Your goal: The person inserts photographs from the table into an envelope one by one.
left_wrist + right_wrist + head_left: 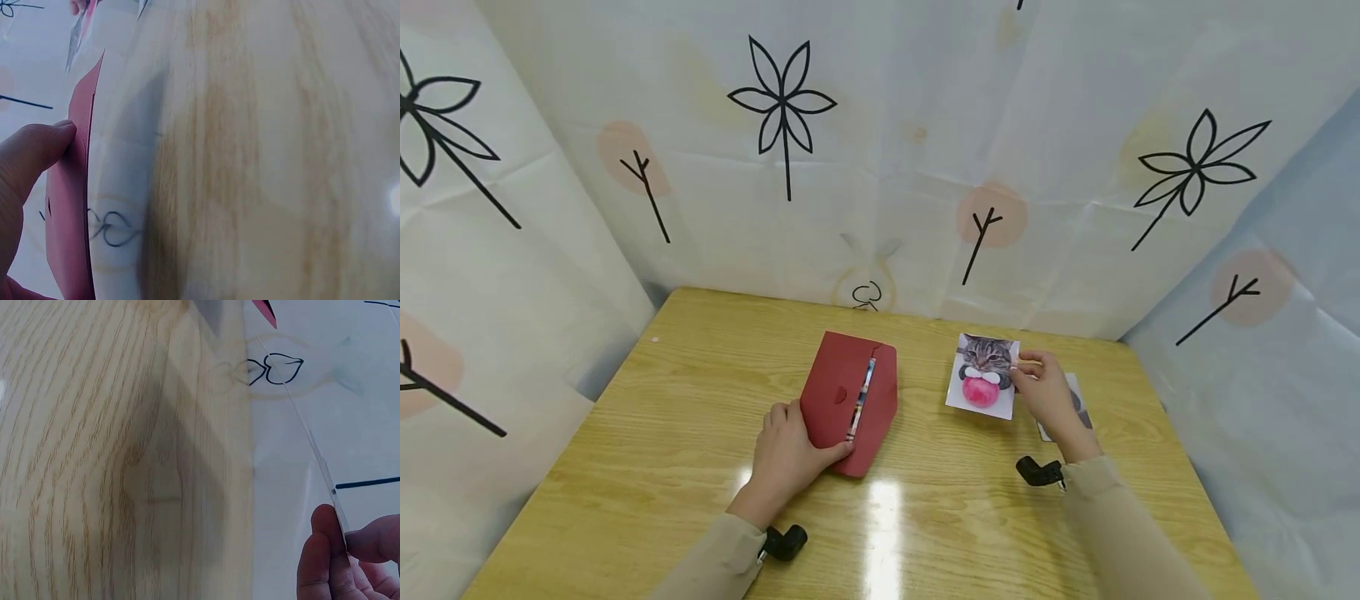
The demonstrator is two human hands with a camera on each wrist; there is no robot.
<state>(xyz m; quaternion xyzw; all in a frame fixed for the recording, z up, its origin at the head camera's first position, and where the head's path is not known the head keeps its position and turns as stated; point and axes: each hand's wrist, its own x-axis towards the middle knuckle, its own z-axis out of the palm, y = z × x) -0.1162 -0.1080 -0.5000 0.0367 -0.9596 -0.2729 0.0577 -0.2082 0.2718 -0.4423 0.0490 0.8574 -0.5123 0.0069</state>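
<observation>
My left hand (790, 450) grips a red envelope (829, 392) by its lower left side, thumb across the front. Through the envelope's long slit the edges of several colourful cards (861, 400) show. In the left wrist view the envelope (72, 181) is seen nearly edge-on, raised over the table. My right hand (1047, 396) pinches a square photo card (982, 377) at its right edge; a tabby cat and a pink fluffy ball are printed on it. From the right wrist the card (315, 453) appears as a thin line between thumb and fingers.
Another card (1075, 396) lies on the wooden table (647, 433) beneath my right wrist, partly covered by it. A white curtain (880, 150) with flower drawings hangs behind the table and at both sides. Each wrist carries a black camera (786, 542).
</observation>
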